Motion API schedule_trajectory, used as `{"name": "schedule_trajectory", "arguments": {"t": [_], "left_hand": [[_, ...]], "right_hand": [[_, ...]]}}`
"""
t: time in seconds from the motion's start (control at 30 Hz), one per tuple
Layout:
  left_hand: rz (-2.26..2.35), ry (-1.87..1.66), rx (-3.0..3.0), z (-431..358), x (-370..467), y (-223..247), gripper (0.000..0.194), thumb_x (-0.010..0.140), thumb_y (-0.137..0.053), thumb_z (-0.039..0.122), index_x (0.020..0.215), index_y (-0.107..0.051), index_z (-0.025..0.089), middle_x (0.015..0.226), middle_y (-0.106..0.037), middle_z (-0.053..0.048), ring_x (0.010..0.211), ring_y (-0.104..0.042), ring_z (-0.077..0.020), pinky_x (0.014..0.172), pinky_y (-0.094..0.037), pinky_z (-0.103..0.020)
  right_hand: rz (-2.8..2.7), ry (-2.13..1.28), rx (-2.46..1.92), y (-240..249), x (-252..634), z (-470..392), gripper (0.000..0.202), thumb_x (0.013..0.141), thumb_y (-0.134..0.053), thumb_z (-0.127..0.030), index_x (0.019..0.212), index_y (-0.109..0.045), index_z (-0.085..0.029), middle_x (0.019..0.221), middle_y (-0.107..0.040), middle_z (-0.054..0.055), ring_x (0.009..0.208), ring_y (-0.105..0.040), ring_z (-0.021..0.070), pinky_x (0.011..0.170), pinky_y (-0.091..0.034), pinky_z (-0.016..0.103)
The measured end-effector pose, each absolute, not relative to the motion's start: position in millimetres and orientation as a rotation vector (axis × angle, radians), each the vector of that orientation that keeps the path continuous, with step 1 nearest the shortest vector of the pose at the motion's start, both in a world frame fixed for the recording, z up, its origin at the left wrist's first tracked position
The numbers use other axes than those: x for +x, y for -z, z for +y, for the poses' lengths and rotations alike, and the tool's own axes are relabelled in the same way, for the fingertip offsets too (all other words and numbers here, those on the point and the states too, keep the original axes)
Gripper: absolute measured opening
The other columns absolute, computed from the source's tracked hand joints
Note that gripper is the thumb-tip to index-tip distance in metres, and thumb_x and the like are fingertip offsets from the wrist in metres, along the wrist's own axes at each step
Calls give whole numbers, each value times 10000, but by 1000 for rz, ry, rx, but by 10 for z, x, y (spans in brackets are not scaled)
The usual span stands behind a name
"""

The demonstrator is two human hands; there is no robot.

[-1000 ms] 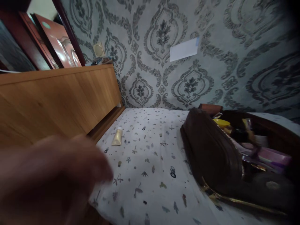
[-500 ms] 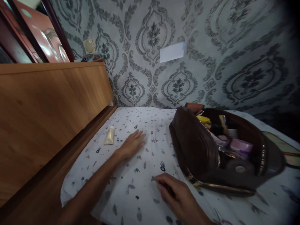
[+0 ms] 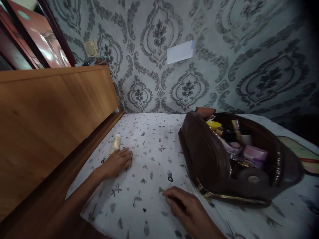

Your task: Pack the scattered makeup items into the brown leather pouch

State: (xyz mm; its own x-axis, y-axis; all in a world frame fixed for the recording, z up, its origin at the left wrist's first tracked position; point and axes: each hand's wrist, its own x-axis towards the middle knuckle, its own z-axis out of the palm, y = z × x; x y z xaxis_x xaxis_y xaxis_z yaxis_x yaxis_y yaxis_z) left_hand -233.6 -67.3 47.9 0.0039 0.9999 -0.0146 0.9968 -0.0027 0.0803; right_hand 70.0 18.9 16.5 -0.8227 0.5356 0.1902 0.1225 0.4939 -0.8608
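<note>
My left hand [image 3: 116,162] lies palm down on the white printed sheet [image 3: 149,132], its fingers stretched out. Just beyond its knuckles is a small cream-coloured squeeze tube with a white cap [image 3: 116,142], whose lower end is partly hidden by the hand. Loosely curled, my right hand [image 3: 186,205] rests on the sheet nearer to me, with thumb and forefinger close together and nothing visible in them. To its right stands an unzipped dark brown leather bag [image 3: 204,149], holding a yellow round item [image 3: 213,125], a pink container [image 3: 255,155] and several other small items.
A wooden headboard [image 3: 54,109] runs along the left side. Behind the bed rises a grey patterned wall [image 3: 139,39], bearing a white paper rectangle [image 3: 180,52] and a switch plate [image 3: 91,48]. A flat framed panel [image 3: 296,149] lies right of the bag.
My left hand has slid left and towards me over the sheet, coming next to the tube. My right hand has stayed nearly still. The view has shifted slightly.
</note>
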Motion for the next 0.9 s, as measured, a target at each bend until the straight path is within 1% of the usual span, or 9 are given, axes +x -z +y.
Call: {"name": "schedule_trajectory", "arguments": {"t": [0.07,0.13,0.2,0.33,0.47,0.63,0.77,0.83,0.9], "left_hand": [[2187,-206,2167,-684,-2273,-522,369,997,-352,371,1185,-616,195,1269,-634,-90,1289,-485,-256,1049,-386,-428],[2170,-357,2141,-600,-2162,-547,315,989,-368,318,1084,-643,197,1133,-678,-84,1117,-585,-240,960,-452,-396],[2138,-493,2103,-433,-2034,-538,279,980,-385,285,1062,-637,200,1074,-675,-75,1022,-598,-220,907,-472,-369],[2101,-600,2127,31,-1839,-458,230,958,-431,228,1075,-626,194,1075,-643,-66,1051,-557,-209,932,-450,-340],[2101,-380,2271,391,-1790,-476,238,941,-429,151,1033,-646,186,1024,-648,-67,1002,-566,-213,893,-452,-327],[1948,175,2633,559,-1811,-602,195,905,-462,99,871,-646,153,899,-660,-87,889,-602,-229,739,-465,-320],[1761,543,2873,634,-1776,-620,172,839,-493,16,878,-637,101,870,-655,-123,838,-621,-244,670,-467,-330],[1796,583,2869,627,-1767,-606,165,836,-496,10,884,-631,92,871,-654,-127,815,-627,-240,646,-468,-328],[1909,534,2808,565,-1785,-589,147,851,-494,27,887,-620,93,880,-654,-121,782,-629,-226,624,-467,-320]], "right_hand": [[-2320,-1276,-543,-179,699,181,234,905,-434,-279,840,-647,-208,796,-697,38,722,-645,183,662,-492,280],[-2332,-1265,-549,-180,694,171,229,902,-436,-271,847,-648,-204,793,-695,37,715,-645,182,659,-491,278],[-2337,-1251,-554,-170,687,160,223,898,-442,-268,843,-647,-202,775,-690,33,701,-642,180,650,-488,276],[-2342,-1234,-564,-159,683,143,222,896,-437,-261,830,-641,-202,778,-691,34,711,-644,180,659,-487,277],[-2343,-1244,-559,-178,697,140,227,905,-422,-256,862,-637,-197,794,-693,34,715,-641,174,658,-485,274],[-2352,-1228,-547,-162,707,153,233,909,-411,-242,849,-632,-199,782,-680,34,716,-627,172,664,-475,277],[-2337,-1243,-533,-133,703,164,215,906,-424,-235,856,-631,-201,786,-680,30,717,-627,170,664,-468,273],[-2330,-1255,-529,-125,708,165,214,911,-427,-240,864,-631,-196,800,-681,31,731,-629,169,675,-468,274],[-2329,-1268,-539,-123,718,167,214,913,-430,-245,867,-632,-192,803,-681,33,737,-629,170,682,-467,275]]}}
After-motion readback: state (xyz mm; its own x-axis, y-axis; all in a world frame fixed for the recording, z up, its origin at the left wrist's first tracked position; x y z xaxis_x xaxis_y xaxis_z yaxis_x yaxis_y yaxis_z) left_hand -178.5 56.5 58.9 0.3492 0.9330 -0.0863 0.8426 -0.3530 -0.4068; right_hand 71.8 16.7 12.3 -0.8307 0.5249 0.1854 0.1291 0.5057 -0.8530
